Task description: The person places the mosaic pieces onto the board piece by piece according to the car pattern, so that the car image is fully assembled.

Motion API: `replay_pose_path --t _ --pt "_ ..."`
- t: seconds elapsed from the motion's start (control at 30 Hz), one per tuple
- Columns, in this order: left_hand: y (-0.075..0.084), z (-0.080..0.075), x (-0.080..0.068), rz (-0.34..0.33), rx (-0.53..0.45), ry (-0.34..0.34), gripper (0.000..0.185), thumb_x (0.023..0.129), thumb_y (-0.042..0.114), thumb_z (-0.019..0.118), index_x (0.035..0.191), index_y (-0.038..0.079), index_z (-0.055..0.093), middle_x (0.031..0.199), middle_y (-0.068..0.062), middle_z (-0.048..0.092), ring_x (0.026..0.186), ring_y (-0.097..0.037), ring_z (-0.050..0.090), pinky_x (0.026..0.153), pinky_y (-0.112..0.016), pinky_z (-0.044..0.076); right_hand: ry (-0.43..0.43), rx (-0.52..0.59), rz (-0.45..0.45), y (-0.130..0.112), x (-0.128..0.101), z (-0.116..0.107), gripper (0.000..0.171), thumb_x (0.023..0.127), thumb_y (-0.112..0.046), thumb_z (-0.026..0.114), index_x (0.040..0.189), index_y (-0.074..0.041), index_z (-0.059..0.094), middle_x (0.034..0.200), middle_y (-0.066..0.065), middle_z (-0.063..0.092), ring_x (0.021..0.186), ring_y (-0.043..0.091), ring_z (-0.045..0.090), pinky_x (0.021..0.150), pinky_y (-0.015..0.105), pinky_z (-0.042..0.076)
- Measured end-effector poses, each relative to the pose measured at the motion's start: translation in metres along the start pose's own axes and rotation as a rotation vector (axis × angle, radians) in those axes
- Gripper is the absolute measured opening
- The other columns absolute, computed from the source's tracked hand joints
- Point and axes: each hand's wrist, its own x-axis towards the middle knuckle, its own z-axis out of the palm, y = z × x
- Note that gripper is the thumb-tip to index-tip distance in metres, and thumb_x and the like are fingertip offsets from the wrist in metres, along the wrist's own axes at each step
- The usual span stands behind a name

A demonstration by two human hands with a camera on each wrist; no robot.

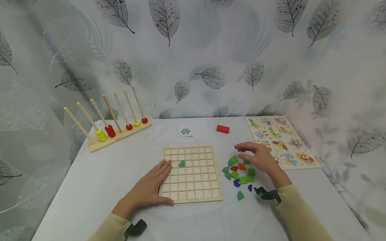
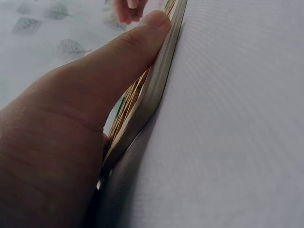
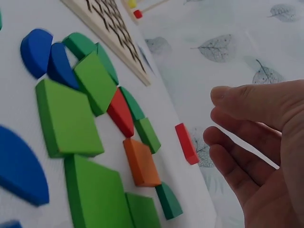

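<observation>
My left hand rests against the left side of a wooden grid board, its thumb along the front edge. One green quarter-circle piece lies in a cell near the board's upper left. My right hand hovers over loose pieces right of the board. Its fingers are loosely bent, and nothing shows between thumb and fingertips in the right wrist view. Under and beside it lie an orange square, a red quarter-circle, several green squares, green quarter-circles and blue half-circles.
Behind the board lie a small pattern card and a red block. A peg stand with red and yellow beads stands at the back left. A wooden picture puzzle lies at the right, and a leaf-print curtain hangs behind.
</observation>
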Motion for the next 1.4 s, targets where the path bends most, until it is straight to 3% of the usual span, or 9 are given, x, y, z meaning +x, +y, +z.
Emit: replay_pose_path --t 0.1,0.57,0.97,1.4 --pt "0.0 0.0 -0.001 -0.007 0.0 -0.001 0.137 0.077 0.093 0.068 0.173 0.006 0.023 0.181 -0.002 0.015 0.167 -0.021 0.006 0.13 -0.049 0.024 -0.023 -0.013 0.028 0.005 -0.001 0.003 0.032 0.1 -0.013 0.08 0.132 -0.01 0.078 0.126 0.002 0.077 0.117 0.026 0.07 0.11 0.06 0.051" --pt "0.001 -0.001 -0.001 0.004 0.015 0.005 0.139 0.076 0.092 0.07 0.172 0.004 0.024 0.181 -0.005 0.017 0.167 -0.025 0.009 0.129 -0.051 0.026 -0.118 -0.035 0.124 0.01 -0.002 0.013 0.033 0.099 -0.012 0.08 0.131 -0.017 0.079 0.133 0.002 0.074 0.126 0.03 0.066 0.111 0.06 0.05" --pt "0.001 -0.001 -0.001 0.018 0.027 0.03 0.136 0.077 0.091 0.071 0.171 0.002 0.027 0.18 -0.008 0.021 0.166 -0.029 0.014 0.127 -0.055 0.029 -0.122 -0.147 0.081 0.016 0.001 0.023 0.032 0.097 -0.011 0.082 0.129 -0.017 0.081 0.133 0.003 0.074 0.127 0.03 0.067 0.11 0.058 0.052" --pt "0.002 -0.002 -0.001 0.02 0.039 0.021 0.136 0.078 0.091 0.07 0.171 0.002 0.027 0.18 -0.008 0.02 0.166 -0.029 0.014 0.128 -0.054 0.029 -0.115 -0.238 0.093 0.014 0.002 0.024 0.028 0.097 -0.016 0.083 0.125 -0.015 0.083 0.128 0.006 0.073 0.119 0.031 0.067 0.105 0.057 0.056"
